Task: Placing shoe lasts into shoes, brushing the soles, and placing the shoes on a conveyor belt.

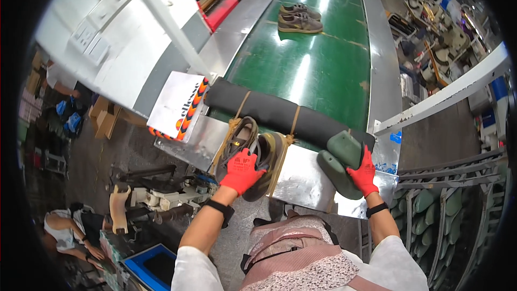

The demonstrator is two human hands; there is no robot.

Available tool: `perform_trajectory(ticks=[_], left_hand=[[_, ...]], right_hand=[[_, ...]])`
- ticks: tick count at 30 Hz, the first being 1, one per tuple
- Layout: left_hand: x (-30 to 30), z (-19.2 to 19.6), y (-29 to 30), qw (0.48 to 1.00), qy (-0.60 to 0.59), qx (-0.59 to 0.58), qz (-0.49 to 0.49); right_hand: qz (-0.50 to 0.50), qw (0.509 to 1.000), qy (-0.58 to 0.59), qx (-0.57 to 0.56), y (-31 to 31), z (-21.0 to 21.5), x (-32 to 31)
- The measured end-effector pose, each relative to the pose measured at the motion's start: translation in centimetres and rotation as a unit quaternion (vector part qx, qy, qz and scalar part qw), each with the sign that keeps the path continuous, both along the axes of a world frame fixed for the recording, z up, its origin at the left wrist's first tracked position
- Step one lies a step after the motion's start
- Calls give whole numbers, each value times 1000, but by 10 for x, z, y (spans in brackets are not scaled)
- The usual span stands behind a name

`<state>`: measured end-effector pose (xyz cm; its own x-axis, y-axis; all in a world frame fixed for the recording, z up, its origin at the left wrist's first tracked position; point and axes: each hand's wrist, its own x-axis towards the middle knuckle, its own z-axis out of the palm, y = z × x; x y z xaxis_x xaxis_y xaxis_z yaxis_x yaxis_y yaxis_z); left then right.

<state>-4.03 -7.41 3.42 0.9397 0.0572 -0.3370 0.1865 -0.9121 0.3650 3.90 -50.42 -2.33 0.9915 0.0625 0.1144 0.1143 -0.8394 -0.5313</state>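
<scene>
My left hand (240, 171), in a red glove, grips a pair of brown-grey shoes (253, 148) lying on the steel plate (301, 175) at the near end of the green conveyor belt (318, 64). My right hand (363, 172), also in a red glove, holds two green shoe lasts (339, 159) at the plate's right side. A black padded roll (280, 112), tied with rope, lies across the belt just beyond both hands.
Another pair of brown shoes (299, 20) rides further up the belt. A white shoe box (180, 105) sits at the left of the roll. Racks of green lasts (436, 210) stand at the right. A person (70, 231) sits at the lower left.
</scene>
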Motion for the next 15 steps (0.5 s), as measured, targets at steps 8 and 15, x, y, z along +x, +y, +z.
perform_trajectory(ticks=[8,15], left_hand=[[79,-12,20,944,130,207,-221],[99,-33,53,972,190,9,-140]], right_hand=[[174,980,69,-74,33,-4,-31],[221,961,100,-137,67,-8,-29]])
